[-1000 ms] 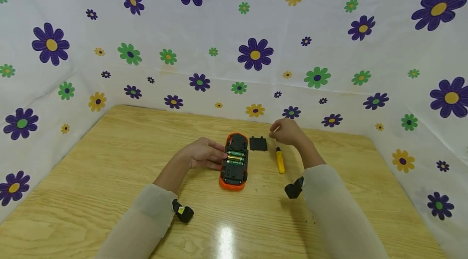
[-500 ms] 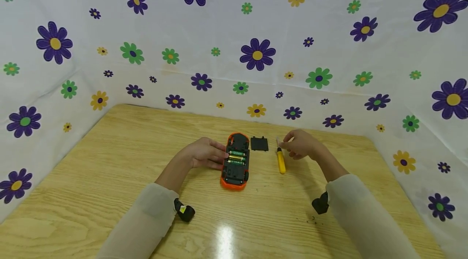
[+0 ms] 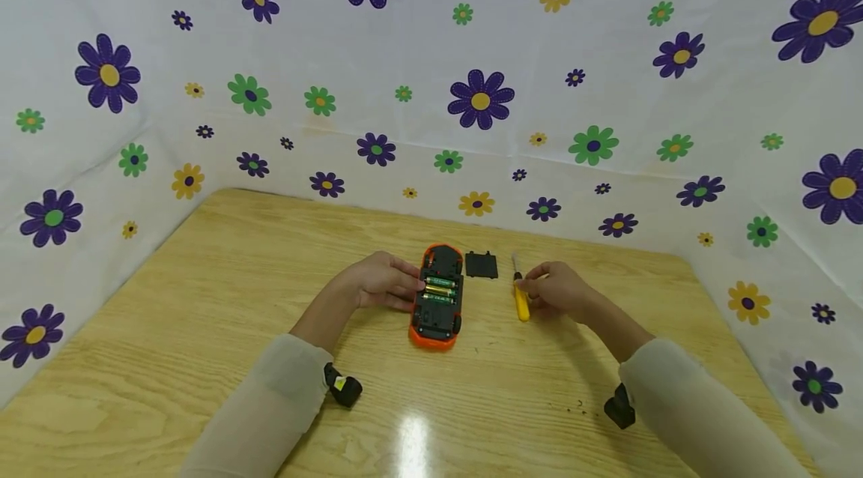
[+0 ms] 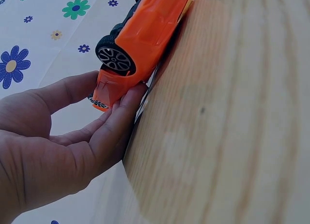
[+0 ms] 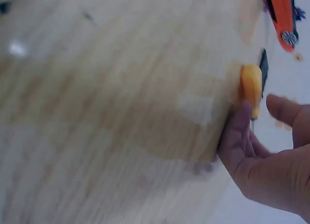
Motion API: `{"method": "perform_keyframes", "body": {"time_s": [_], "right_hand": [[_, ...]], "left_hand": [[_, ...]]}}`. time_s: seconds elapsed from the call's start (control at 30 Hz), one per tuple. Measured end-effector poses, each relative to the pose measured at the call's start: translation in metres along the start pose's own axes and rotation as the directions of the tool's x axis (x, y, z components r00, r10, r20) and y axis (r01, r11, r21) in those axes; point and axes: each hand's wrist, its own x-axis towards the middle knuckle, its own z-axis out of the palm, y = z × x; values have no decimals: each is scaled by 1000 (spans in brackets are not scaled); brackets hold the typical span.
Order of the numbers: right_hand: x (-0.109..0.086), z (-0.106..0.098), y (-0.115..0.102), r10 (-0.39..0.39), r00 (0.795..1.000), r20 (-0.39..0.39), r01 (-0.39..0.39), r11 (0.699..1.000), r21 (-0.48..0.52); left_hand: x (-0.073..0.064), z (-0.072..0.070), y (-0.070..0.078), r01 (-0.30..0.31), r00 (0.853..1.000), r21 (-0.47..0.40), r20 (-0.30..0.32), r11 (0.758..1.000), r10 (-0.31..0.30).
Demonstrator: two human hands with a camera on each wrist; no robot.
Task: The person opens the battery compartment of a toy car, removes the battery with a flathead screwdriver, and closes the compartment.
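An orange toy car point(image 3: 437, 321) lies wheels-up on the table, its battery bay exposed with several batteries point(image 3: 440, 289) inside. My left hand point(image 3: 383, 282) holds the car by its left side, thumb at the underside edge and fingers along the body point(image 4: 138, 45). A screwdriver with a yellow handle point(image 3: 522, 306) lies to the right, tip pointing away. Close beside it is my right hand point(image 3: 561, 289), fingertips right at the handle point(image 5: 250, 83), thumb apart from it in the right wrist view. Between car and screwdriver lies the black battery cover point(image 3: 482, 265).
The wooden table point(image 3: 222, 298) runs back to a white flower-patterned cloth point(image 3: 418, 51) that also hangs at both sides. Several tiny dark bits point(image 3: 576, 407) lie near my right forearm. A black wrist camera point(image 3: 345, 389) sits at the left sleeve.
My right hand has moved from beyond the screwdriver's tip back toward me, down to the top of its handle. The left hand and the car stay in place; the view shifts slightly.
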Motion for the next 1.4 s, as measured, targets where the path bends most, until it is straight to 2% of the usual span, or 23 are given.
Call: {"method": "perform_keyframes", "body": {"time_s": [0.17,0.33,0.5,0.63,0.8,1.0,1.4], "right_hand": [[-3,11,0,-20,993,-113,16,999,-41],[-3,16,-1,-31,988,-150,21,998,-67],[-4,17,-2,-40,990,-136,32,998,-59],[-5,15,-2,-57,994,-88,53,997,-52],[-3,8,-2,-108,994,-24,106,992,-71],[-4,2,-3,-185,982,26,187,979,-85],[-3,7,-1,-237,971,-37,235,970,-58]], "left_hand": [[1,0,1,0,1000,6,-2,1000,0],[1,1,0,-1,1000,7,-1,1000,1],[2,1,0,-1,1000,1,1,1000,1],[2,1,0,-1,1000,4,3,1000,1],[2,1,0,3,1000,4,1,1000,-3],[1,0,0,1,1000,1,-4,1000,-1],[2,-1,1,9,1000,3,-10,1000,-9]]}}
